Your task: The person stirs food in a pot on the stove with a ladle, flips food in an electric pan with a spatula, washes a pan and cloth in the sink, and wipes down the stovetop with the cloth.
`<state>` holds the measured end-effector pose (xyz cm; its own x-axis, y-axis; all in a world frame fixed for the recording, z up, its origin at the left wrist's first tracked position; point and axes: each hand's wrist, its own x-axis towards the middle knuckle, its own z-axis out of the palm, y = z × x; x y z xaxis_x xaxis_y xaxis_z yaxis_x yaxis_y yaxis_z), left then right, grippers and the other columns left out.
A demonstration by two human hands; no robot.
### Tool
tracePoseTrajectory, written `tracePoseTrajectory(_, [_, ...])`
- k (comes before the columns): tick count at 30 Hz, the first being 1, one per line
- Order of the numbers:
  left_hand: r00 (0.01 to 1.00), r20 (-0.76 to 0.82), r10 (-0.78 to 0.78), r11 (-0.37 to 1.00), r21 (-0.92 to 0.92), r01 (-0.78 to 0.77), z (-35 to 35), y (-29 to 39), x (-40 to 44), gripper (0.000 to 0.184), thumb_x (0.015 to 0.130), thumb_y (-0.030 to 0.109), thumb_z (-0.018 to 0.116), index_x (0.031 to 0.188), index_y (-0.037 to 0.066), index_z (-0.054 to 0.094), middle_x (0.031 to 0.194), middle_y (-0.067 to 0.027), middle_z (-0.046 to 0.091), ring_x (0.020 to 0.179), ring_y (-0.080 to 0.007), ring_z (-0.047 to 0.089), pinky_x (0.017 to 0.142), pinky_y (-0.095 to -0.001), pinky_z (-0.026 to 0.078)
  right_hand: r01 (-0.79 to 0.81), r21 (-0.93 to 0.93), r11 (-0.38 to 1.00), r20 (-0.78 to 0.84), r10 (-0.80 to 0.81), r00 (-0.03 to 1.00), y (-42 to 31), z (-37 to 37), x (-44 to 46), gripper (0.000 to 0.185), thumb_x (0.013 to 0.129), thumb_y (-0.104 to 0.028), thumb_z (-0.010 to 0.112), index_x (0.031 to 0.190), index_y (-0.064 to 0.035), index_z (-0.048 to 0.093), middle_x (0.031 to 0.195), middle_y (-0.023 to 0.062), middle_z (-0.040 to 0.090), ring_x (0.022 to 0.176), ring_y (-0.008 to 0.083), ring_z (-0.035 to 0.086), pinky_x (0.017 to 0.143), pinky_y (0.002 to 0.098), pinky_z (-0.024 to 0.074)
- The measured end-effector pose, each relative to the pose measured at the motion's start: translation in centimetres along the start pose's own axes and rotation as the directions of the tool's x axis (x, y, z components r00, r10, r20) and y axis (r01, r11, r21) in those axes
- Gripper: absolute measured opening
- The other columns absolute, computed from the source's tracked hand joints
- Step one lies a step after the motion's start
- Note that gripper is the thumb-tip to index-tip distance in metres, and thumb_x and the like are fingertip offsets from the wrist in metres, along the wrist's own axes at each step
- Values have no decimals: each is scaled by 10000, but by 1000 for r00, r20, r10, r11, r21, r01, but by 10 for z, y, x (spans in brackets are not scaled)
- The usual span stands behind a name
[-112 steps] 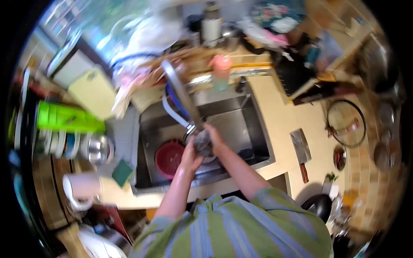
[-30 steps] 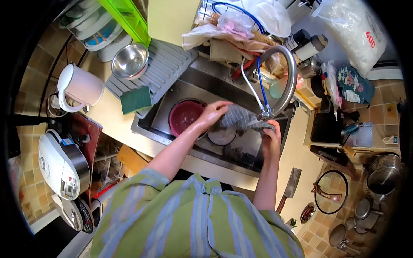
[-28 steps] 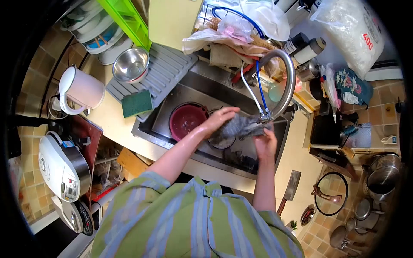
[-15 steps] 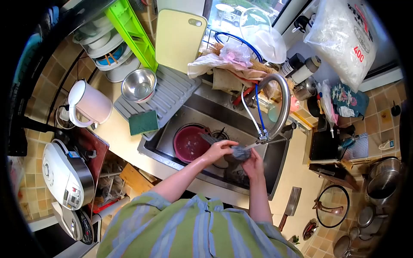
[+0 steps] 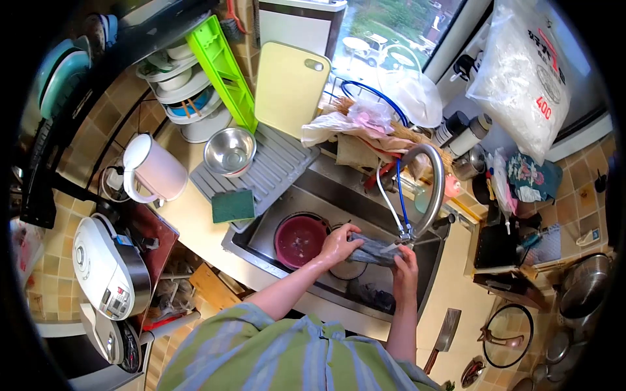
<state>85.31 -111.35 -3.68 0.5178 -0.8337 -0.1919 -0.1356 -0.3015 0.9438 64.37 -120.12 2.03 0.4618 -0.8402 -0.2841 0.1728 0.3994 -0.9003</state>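
A limp, grey, wet piece (image 5: 373,251), which looks like thin cloth, stretches between my two hands above the sink (image 5: 261,228). My left hand (image 5: 340,246) pinches its left end. At the other end, my right hand (image 5: 405,266) grips it just below the faucet spout (image 5: 405,233), where water seems to run onto it. To the left of my left hand, a dark pink basin (image 5: 285,242) sits inside the sink with some water in it. The sink floor under my right hand is partly in shadow.
The curved metal faucet (image 5: 435,189) rises behind my right hand. A ridged grey drainboard (image 5: 277,163) holds a steel bowl (image 5: 229,151) and a green scouring pad (image 5: 233,206). A cleaver (image 5: 447,331) lies on the counter at right. A pink-white pitcher (image 5: 156,171) stands at left.
The grey piece was bunched up between my hands and now is spread out lengthwise. My hands have moved farther apart. The whole view has shifted slightly.
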Motion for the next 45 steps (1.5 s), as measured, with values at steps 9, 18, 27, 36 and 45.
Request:
tracePoseTrajectory(9, [988,26,152,974,-172,-146,11,35,-5,258,924,242,703,1077,38,661,873,-72,728,810,-141,686,743,-317,542,-157,-186,970,18,164,986,43,0,-11,429,1011,-404,606,1310,-96,596,1207,40,629,1074,164,611,920,320,486])
tracePoseTrajectory(18, [887,243,-393,838,-301,455,71,-11,-36,482,989,434,611,1276,49,578,1064,-110,673,998,-189,653,865,-366,562,-29,-234,972,-114,3,993,86,-19,28,313,938,-32,541,1250,-59,564,1120,84,614,1016,216,616,893,360,515])
tracePoseTrajectory(27, [564,771,294,-43,-579,814,93,-135,44,384,979,526,599,1010,149,666,976,-61,680,869,-188,660,727,-347,561,560,-762,325,426,-399,812,46,118,-54,200,935,-193,633,1078,-59,671,1011,163,665,892,381,663,766,462,524])
tracePoseTrajectory(36, [881,422,-212,129,-882,454,129,-77,23,296,1016,401,548,1011,152,709,985,-48,734,809,-170,681,738,-321,559,226,-824,520,-22,-428,904,86,30,69,261,887,-297,695,905,-47,622,789,187,670,720,393,648,678,482,500])
tracePoseTrajectory(45, [803,581,-135,-84,-814,575,67,-33,21,300,984,364,587,835,121,682,806,-40,706,723,-205,671,717,-336,542,42,-531,846,-304,-237,923,137,16,72,328,980,-393,593,962,-69,642,947,129,703,882,333,687,808,483,520])
